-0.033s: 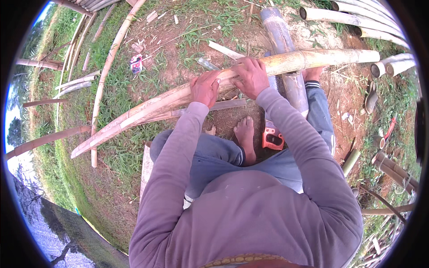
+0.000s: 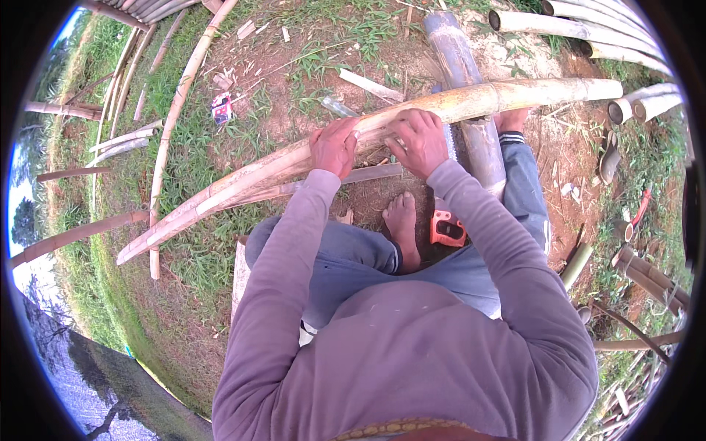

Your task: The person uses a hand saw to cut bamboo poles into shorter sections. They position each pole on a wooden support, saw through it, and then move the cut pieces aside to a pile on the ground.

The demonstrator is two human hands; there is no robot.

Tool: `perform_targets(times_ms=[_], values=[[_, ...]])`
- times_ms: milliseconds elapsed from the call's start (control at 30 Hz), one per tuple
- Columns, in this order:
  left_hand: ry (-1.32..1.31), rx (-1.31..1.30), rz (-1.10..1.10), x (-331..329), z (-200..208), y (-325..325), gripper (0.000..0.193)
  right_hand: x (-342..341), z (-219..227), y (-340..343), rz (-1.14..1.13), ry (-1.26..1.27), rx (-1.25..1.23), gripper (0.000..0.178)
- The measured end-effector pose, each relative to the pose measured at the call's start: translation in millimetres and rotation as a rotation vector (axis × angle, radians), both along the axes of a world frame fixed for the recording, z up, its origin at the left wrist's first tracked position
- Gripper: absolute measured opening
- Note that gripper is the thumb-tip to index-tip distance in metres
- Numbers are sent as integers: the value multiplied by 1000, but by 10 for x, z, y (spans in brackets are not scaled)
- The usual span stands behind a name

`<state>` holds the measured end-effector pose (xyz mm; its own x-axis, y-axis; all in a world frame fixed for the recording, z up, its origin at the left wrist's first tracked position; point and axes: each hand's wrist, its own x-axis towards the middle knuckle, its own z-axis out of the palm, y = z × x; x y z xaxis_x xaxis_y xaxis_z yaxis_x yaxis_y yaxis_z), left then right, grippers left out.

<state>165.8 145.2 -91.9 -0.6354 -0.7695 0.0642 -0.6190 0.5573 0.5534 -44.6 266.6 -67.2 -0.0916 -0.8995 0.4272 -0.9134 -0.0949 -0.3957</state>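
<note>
A long pale bamboo pole (image 2: 507, 94) lies across in front of me, with lengthwise pieces fanning apart toward its left end. My left hand (image 2: 334, 148) is closed over it near the middle. Just to the right, my right hand (image 2: 419, 143) has its fingers curled against the pole's near side; their tips are partly hidden. Under the pole's right part runs a thick grey bamboo log (image 2: 482, 151). A handsaw with an orange handle (image 2: 447, 229) lies between my legs, its toothed blade (image 2: 450, 143) pointing away beside the log.
A bare foot (image 2: 401, 220) rests on the soil near the saw. Cut bamboo poles (image 2: 544, 26) are stacked at the far right. Another long pole (image 2: 176, 110) lies on the grass at left. A red-handled tool (image 2: 641, 209) and a bamboo offcut (image 2: 577, 266) lie at right.
My right hand has slid from the top of the bamboo pole toward its near side, its fingers curling more. The left hand keeps its hold, and the pole has barely moved.
</note>
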Motion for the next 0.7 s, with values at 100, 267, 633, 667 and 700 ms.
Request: perform_targets(times_ms=[100, 267, 633, 667, 700], values=[[23, -51, 22, -56, 15, -72, 35, 67, -393, 1101, -152, -45, 399, 27], [23, -138, 37, -60, -86, -103, 37, 78, -732, 1756, -117, 51, 1591, 58], [-8, -74, 89, -117, -79, -124, 37, 428, -213, 1784, -338, -319, 1229, 61], [-12, -64, 89, -113, -93, -126, 37, 440, -7, 1867, -292, -492, 1121, 54], [8, -81, 69, -112, -111, -137, 36, 455, 0, 1977, -281, -748, 1013, 52]])
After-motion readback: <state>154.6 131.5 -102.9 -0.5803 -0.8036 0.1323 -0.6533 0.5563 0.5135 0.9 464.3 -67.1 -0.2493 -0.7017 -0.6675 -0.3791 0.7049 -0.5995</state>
